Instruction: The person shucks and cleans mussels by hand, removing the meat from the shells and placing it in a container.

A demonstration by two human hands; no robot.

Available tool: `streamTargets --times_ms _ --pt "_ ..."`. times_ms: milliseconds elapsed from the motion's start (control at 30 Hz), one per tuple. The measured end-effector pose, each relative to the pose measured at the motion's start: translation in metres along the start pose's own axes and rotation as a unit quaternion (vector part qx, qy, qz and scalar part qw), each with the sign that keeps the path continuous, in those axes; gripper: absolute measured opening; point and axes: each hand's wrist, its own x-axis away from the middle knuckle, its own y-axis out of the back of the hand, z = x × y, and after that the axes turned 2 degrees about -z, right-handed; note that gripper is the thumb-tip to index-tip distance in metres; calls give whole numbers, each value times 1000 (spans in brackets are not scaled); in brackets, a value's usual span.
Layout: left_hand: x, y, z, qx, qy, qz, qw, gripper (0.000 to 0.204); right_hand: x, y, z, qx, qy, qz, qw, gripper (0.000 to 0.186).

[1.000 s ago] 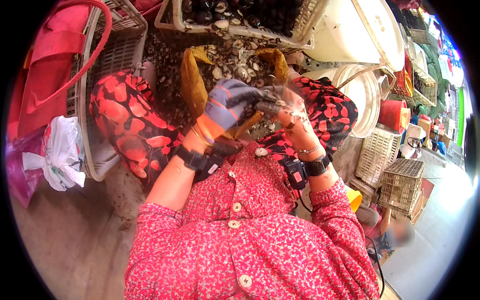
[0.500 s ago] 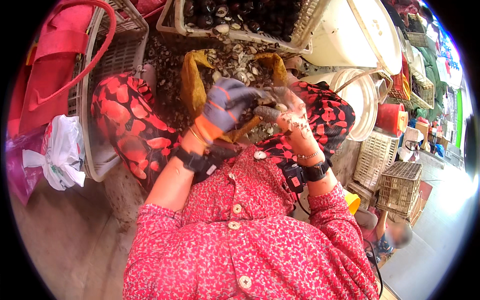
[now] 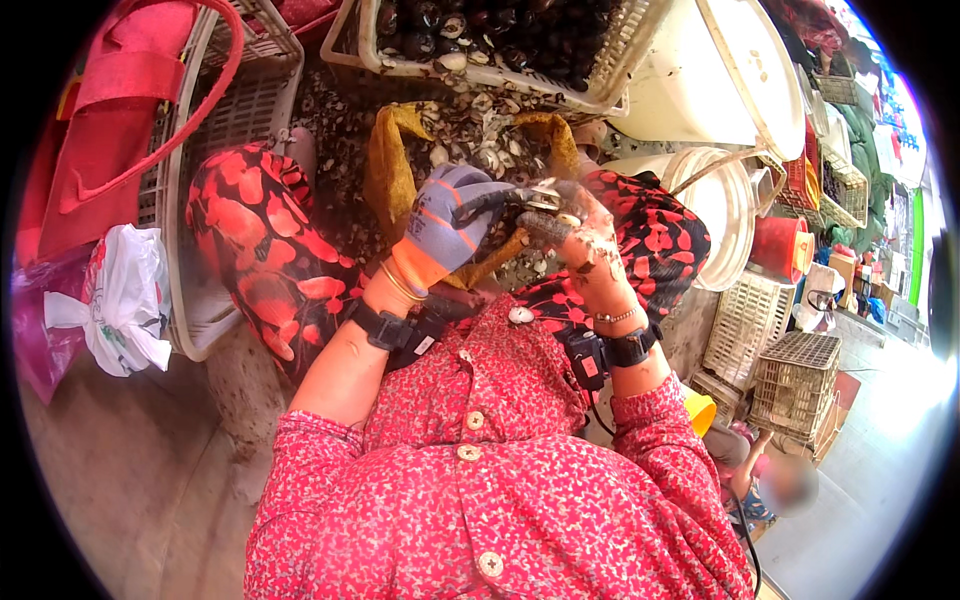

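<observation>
Gloved left hand (image 3: 446,215) and dirt-flecked right hand (image 3: 588,232) close together over yellow sack (image 3: 391,175); small shiny item (image 3: 546,187), kind unclear, in right fingers. Pale shells (image 3: 487,157) between sack's edges. Crate (image 3: 492,78) beyond: dark shellfish (image 3: 545,45). White bucket (image 3: 690,85) beside crate's right edge.

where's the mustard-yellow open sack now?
In the head view, upper centre: sack between the red-and-black trouser legs, partly behind the grey-orange gloved left hand.

Left hand (image 3: 445,213) now differently angled
</observation>
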Motion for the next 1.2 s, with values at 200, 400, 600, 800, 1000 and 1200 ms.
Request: streamTargets --times_ms 200,400,600,800,1000,1200 --pt "14 -15 42 198 272 -53 940 26 -2 0 -19 -204 -43 -10 978 32" --pt "6 -9 7 5 59 -69 996 31 -10 13 -65 -505 -179 -50 843 27" --pt "-2 -2 22 67 97 6 993 32 -7 3 -56 -477 -135 -49 867 24" --pt "1 -9 -4 52 -1 2 999 31 -4 -8 -42 -524 -128 -79 838 24" --pt "0 -4 -8 7 -32 14 999 25 -3 -11 -47 -479 -118 -106 864 20" --pt "8 -11 12 100 59 9 993 24 0 -13 -47 -475 -107 -27 873 18"
